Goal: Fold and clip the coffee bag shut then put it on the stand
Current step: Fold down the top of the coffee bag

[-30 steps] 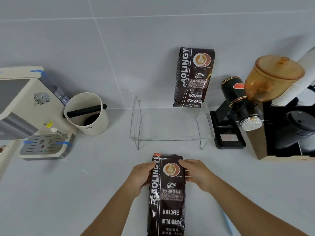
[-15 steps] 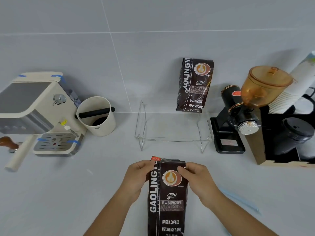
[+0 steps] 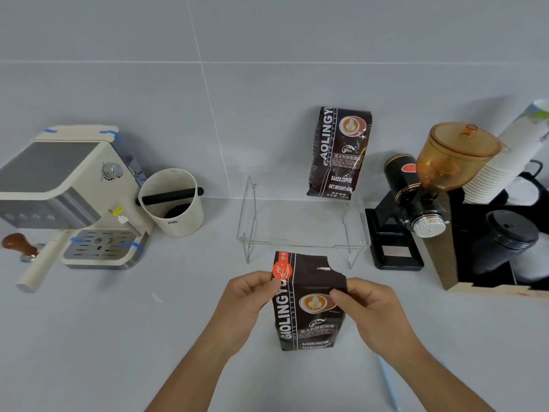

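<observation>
Espresso machine [image 3: 68,197] + knock box [image 3: 172,203] far left, no role here.
L hand [image 3: 246,304] pinches bag [image 3: 309,307] top-left edge by red sticker.
Bag now upright on bench [image 3: 118,337], just in front of stand [image 3: 303,230]; 1 s ago lay flatter, top tucked under fingers. Top flap now unrolled, torn edge up, not folded.
R hand [image 3: 368,310] pinches top-right corner.
Means: fold step only starting; clip next. Pale blue strip [image 3: 387,382] near R arm, maybe clip, cannot tell.
2nd bag [image 3: 338,153] on stand back right; left part free.
</observation>
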`<state>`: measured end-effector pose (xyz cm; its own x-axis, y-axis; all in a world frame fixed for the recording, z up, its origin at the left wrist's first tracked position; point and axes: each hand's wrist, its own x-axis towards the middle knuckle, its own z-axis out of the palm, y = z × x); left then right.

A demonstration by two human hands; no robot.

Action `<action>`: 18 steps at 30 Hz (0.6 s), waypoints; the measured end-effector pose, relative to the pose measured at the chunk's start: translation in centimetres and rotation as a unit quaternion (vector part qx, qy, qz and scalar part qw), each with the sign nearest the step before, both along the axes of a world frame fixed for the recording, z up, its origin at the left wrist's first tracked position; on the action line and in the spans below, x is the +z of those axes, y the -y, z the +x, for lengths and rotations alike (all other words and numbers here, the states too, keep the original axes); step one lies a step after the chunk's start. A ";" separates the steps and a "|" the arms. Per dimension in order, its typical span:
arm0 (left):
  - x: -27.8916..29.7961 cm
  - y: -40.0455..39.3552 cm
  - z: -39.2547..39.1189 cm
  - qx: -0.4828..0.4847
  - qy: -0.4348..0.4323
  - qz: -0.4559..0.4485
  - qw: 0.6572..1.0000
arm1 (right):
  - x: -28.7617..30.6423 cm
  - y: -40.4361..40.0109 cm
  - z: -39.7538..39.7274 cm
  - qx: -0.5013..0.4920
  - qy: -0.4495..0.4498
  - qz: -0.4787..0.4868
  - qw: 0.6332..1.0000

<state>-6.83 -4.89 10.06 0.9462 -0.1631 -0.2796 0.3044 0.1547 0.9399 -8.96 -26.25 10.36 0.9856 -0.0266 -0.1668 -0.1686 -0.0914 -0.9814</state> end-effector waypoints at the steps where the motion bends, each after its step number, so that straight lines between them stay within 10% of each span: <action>1: 0.0 0.2 0.0 -0.003 0.003 0.009 1.000 | 0.1 0.2 0.0 -0.001 0.002 0.000 1.000; 18: 1.2 1.3 1.3 0.035 0.033 0.094 0.994 | 3.2 -0.4 2.1 -0.012 0.007 0.071 0.997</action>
<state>-5.52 -6.15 11.22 0.9706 -0.0468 -0.2362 0.2361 -0.0074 0.9717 -6.88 -25.87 13.56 0.9873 -0.0281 -0.1563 -0.1547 0.0518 -0.9866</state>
